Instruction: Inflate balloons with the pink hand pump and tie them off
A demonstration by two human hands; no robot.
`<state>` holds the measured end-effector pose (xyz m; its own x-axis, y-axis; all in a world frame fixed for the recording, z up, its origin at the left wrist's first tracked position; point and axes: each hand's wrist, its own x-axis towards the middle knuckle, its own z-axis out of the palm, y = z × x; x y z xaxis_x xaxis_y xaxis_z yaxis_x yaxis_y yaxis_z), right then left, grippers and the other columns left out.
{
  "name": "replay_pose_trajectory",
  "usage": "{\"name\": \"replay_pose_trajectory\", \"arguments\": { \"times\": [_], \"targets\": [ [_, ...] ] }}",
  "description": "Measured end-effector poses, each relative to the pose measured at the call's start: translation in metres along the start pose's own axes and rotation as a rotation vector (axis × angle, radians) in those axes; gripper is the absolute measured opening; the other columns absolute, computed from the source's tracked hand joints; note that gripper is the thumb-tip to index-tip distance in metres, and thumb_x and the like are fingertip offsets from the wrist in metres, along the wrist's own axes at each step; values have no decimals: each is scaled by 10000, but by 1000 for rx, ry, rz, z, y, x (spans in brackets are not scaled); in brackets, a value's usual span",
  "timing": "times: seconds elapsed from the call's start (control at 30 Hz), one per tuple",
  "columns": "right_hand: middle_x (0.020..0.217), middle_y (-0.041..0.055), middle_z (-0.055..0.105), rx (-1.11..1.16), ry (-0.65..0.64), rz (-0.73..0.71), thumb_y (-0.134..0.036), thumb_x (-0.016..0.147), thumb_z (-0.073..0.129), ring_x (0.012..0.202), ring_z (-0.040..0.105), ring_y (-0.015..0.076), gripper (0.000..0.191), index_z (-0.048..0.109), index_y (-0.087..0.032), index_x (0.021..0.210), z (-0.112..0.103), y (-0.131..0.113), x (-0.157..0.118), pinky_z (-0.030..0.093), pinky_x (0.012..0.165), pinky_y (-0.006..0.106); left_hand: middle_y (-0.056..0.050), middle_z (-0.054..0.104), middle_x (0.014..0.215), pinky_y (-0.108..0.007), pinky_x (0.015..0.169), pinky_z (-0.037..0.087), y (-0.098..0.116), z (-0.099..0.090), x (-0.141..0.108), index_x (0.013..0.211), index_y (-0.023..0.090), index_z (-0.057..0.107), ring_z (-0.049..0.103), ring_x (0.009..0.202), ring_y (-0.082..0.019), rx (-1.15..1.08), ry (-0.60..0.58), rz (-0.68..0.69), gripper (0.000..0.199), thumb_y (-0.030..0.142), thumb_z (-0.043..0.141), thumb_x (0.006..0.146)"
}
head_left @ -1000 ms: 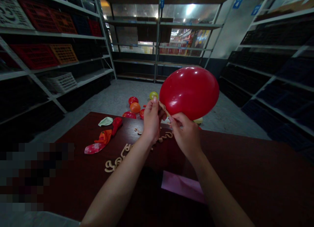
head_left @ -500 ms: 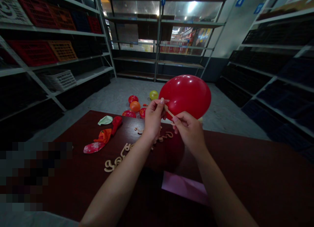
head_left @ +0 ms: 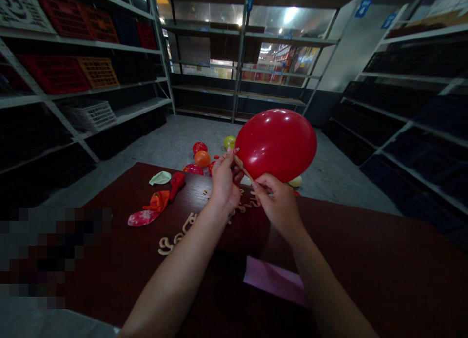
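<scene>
A large inflated red balloon [head_left: 278, 143] stands just beyond my hands. Its neck end is at my left hand [head_left: 225, 179], whose fingers are pinched there and partly hide it. From that hand a tan rubber band [head_left: 244, 170] stretches down to the right. My right hand [head_left: 276, 197] grips the band's other end between thumb and fingers, close to the balloon's underside. Beneath my forearms, more tan rubber bands [head_left: 165, 245] lie curled on the dark table [head_left: 365, 250]. A pink sheet of paper [head_left: 276, 282] lies nearer to me, partly under my right forearm.
Left on the table are limp balloons: pale green [head_left: 160, 178], red [head_left: 177, 183], orange [head_left: 159, 200] and patterned pink-red [head_left: 142, 218]. Inflated balloons, including an orange one [head_left: 202, 159] and a yellow-green one [head_left: 229, 142], lie on the floor beyond. Shelves with crates [head_left: 98, 71] stand around.
My right hand has shifted slightly left and down, and the rubber band still runs between my hands. The balloon has turned a little, and the view has shifted slightly.
</scene>
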<state>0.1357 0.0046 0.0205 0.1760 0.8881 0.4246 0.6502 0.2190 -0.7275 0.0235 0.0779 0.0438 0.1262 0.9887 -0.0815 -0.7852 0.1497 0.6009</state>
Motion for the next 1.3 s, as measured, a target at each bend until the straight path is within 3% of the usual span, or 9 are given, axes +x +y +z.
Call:
{"name": "replay_pose_trajectory", "arguments": {
  "times": [0.13, 0.27, 0.47, 0.6, 0.73, 0.9, 0.97, 1.13, 1.3],
  "targets": [
    [658, -12, 655, 39, 15, 30, -378, 906, 556, 599, 610, 144, 181, 613, -236, 808, -2, 6, 2, 438, 621, 277, 40, 557, 634, -167, 429, 302, -4, 0, 0, 816, 173, 651, 443, 457, -41, 74, -54, 52, 217, 361, 722, 896],
    [706, 2, 679, 154, 39, 113, -448, 910, 567, 596, 627, 153, 235, 654, -229, 903, -9, 14, 7, 468, 605, 286, 41, 537, 658, -184, 448, 330, -14, 0, 1, 834, 186, 633, 433, 474, -52, 213, -198, 165, 272, 433, 741, 871],
    [995, 36, 731, 134, 83, 141, -487, 939, 527, 641, 640, 147, 329, 651, -252, 1132, -18, 23, 13, 514, 687, 322, 13, 567, 715, -233, 629, 450, -40, -8, 12, 874, 186, 634, 531, 631, -107, 503, -355, 377, 228, 407, 672, 916],
    [1148, 64, 714, 138, 33, 122, -449, 922, 507, 836, 668, 188, 314, 655, -251, 1116, -20, 38, 17, 530, 749, 330, -35, 646, 862, -283, 771, 478, -59, -6, 43, 902, 187, 624, 596, 784, -153, 767, -405, 539, 139, 312, 590, 953],
    [1072, 61, 722, 101, -24, 143, -443, 914, 504, 877, 670, 207, 305, 674, -237, 1061, -27, 51, 14, 527, 795, 353, -62, 683, 944, -319, 865, 484, -74, -6, 88, 910, 184, 635, 617, 889, -184, 1076, -547, 666, 82, 241, 583, 938],
    [1040, 54, 740, 21, -138, 168, -446, 942, 493, 937, 679, 220, 298, 687, -235, 1023, -37, 56, -17, 506, 865, 368, -104, 727, 1060, -356, 951, 513, -85, -36, 128, 998, 154, 689, 668, 1008, -214, 1312, -560, 410, 156, 167, 560, 912],
    [1050, 54, 739, -32, -163, 166, -432, 961, 483, 952, 678, 219, 290, 683, -235, 1033, -40, 56, -39, 502, 870, 366, -123, 730, 1128, -375, 981, 517, -84, -50, 131, 1087, 144, 709, 676, 1062, -229, 1370, -585, 312, 245, 150, 553, 899],
    [1088, 70, 729, -222, -269, 112, -408, 992, 474, 991, 670, 228, 286, 678, -236, 1095, -36, 51, -102, 497, 908, 384, -155, 621, 1418, -413, 1153, 404, -69, -79, 118, 1404, 150, 616, 569, 1329, -272, 1435, -689, 250, 556, 145, 595, 848],
    [1288, 123, 690, -511, -336, 68, -459, 986, 514, 1166, 637, 301, 409, 618, -228, 1307, -23, 41, -145, 468, 997, 466, -162, 660, 1365, -406, 1105, 449, -40, -108, 95, 1326, 126, 658, 628, 1247, -276, 1460, -469, 205, 464, 172, 601, 868]
  ]
}}
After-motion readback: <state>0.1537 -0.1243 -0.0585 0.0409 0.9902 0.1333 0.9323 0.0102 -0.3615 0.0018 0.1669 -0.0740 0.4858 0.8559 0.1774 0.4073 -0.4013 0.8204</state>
